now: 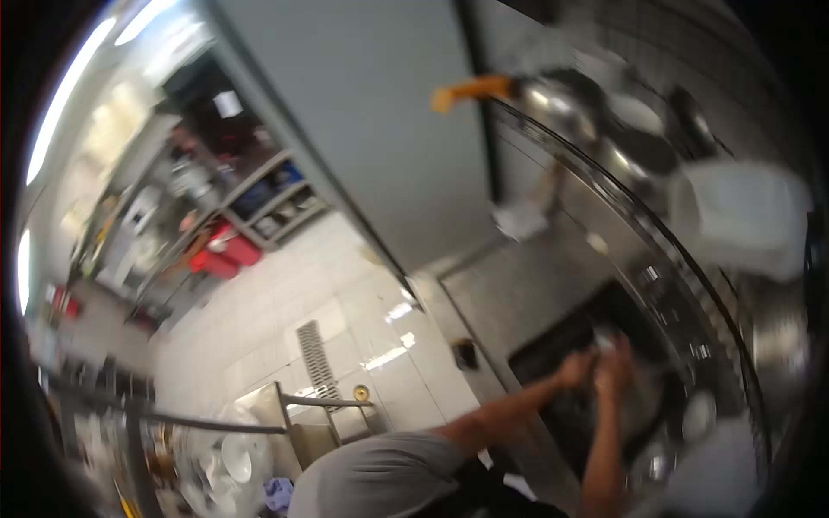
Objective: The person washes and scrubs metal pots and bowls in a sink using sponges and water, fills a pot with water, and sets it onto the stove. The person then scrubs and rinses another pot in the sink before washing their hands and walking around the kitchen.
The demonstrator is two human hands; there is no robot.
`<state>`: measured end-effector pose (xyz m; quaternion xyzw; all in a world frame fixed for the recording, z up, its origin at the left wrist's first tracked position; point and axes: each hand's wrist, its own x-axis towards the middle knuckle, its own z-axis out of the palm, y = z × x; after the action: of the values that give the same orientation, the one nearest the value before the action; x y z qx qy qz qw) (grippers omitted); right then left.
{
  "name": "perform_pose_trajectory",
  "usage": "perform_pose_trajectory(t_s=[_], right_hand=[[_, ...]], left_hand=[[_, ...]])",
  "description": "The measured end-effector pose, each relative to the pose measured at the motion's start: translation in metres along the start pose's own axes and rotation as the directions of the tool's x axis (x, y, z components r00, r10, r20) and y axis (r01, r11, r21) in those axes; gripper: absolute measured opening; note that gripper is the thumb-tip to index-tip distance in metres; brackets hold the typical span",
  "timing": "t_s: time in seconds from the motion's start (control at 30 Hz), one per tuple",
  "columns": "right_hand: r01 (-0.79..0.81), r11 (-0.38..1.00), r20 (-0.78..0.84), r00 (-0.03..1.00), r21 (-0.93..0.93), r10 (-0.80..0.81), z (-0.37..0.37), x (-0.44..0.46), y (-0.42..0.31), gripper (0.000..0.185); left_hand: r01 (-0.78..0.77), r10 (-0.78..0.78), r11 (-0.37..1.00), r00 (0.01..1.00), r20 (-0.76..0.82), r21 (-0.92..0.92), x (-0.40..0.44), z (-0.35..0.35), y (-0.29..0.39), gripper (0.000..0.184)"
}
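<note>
Over the dark basin of a sink (pixel 553 341), my two hands are close together, blurred by motion. My left hand (pixel 574 371) comes in from the left, its fingers closed beside the other hand. My right hand (pixel 613 367) reaches up from below and is also closed. A small pale, shiny thing (pixel 607 337) shows at the fingers of my right hand; its kind is too smeared to make out. What lies within my left fingers is hidden.
Metal pans (pixel 561 104), one near an orange handle (pixel 473 91), and a whitish plastic tub (pixel 738 216) stand behind the sink. A grey panel (pixel 363 121) rises beside the steel counter (pixel 518 276). A metal rack (pixel 207 423) with dishes stands at lower left, near a floor drain (pixel 318 358).
</note>
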<state>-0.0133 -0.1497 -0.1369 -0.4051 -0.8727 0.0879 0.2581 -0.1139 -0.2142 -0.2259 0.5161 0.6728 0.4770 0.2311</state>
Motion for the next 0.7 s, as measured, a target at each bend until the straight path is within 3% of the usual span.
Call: perform_pose_trajectory(t_s=[0.03,0.07,0.1,0.17,0.23,0.27,0.3,0.33,0.37,0.4,0.43,0.47,0.53,0.6,0.63,0.67,0.7], right_hand=[[0.057,0.996,0.046,0.997,-0.062,-0.054,-0.021,-0.024,-0.023,0.042],[0.021,1.000,0.158,0.987,-0.014,-0.019,-0.047,-0.044,-0.031,0.051],[0.001,0.995,0.226,0.974,-0.097,0.021,-0.067,-0.061,-0.023,0.061],[-0.091,0.972,0.176,0.976,-0.215,0.130,-0.089,-0.075,0.039,0.057],[-0.269,0.925,0.021,0.958,-0.269,0.285,-0.071,-0.051,0.103,0.048],[-0.283,0.913,0.044,0.950,-0.295,0.308,-0.060,-0.033,0.117,0.042],[-0.313,0.866,0.085,0.924,-0.390,0.373,-0.044,-0.011,0.105,0.039],[-0.401,0.874,0.095,0.893,-0.273,0.440,0.002,-0.004,0.109,0.037],[-0.253,0.925,-0.064,0.967,-0.282,0.245,0.020,-0.008,0.070,0.033],[-0.155,0.967,0.006,0.987,-0.201,0.160,-0.002,-0.013,0.022,0.033],[-0.051,0.992,0.070,0.996,-0.112,0.059,-0.035,-0.018,-0.015,0.033],[-0.059,0.991,0.078,0.995,-0.121,0.069,-0.042,-0.033,-0.011,0.033],[-0.037,0.997,0.131,0.990,-0.064,0.045,-0.063,-0.068,0.019,0.037],[-0.361,0.931,0.248,0.908,0.061,0.336,-0.084,-0.053,0.094,0.041],[-0.243,0.931,-0.015,0.969,-0.272,0.248,-0.078,-0.059,0.121,0.039],[-0.374,0.888,0.010,0.921,-0.267,0.390,-0.077,-0.038,0.131,0.037],[-0.368,0.890,0.158,0.895,-0.267,0.418,-0.080,-0.013,0.119,0.036]], left_hand=[[-0.200,0.160,0.954,0.970,0.185,0.223,0.007,-0.004,-0.014,0.028],[-0.286,0.236,0.925,0.948,0.214,0.248,0.014,-0.010,-0.011,0.031],[-0.388,0.446,0.839,0.892,-0.074,0.383,0.009,0.004,-0.025,0.037],[-0.440,0.532,0.800,0.834,-0.146,0.407,0.011,0.006,-0.037,0.040],[-0.079,0.075,0.994,0.995,-0.059,-0.078,0.009,-0.017,0.022,0.051],[0.153,-0.161,0.951,0.987,-0.010,-0.271,0.007,-0.030,0.054,0.062],[0.237,-0.263,0.917,0.964,-0.040,-0.321,0.010,-0.035,0.076,0.065],[0.379,-0.390,0.878,0.920,0.023,-0.293,0.012,-0.035,0.075,0.065],[0.509,-0.507,0.823,0.858,0.079,-0.250,0.020,-0.033,0.072,0.065],[0.394,-0.384,0.755,0.914,0.134,-0.524,0.026,-0.019,0.045,0.064],[0.445,-0.382,0.845,0.890,0.250,-0.297,0.032,-0.028,0.035,0.065],[0.290,-0.259,0.905,0.956,0.138,-0.312,0.035,-0.019,0.019,0.065],[0.139,-0.137,0.939,0.990,0.028,-0.315,0.030,-0.008,0.011,0.066],[0.537,-0.542,0.769,0.835,0.093,-0.347,0.034,-0.016,0.032,0.067],[0.540,-0.546,0.767,0.833,0.089,-0.347,0.035,-0.019,0.032,0.067],[0.521,-0.508,0.785,0.851,0.132,-0.335,0.033,-0.020,0.030,0.067],[0.497,-0.465,0.804,0.868,0.175,-0.326,0.033,-0.020,0.031,0.067]])
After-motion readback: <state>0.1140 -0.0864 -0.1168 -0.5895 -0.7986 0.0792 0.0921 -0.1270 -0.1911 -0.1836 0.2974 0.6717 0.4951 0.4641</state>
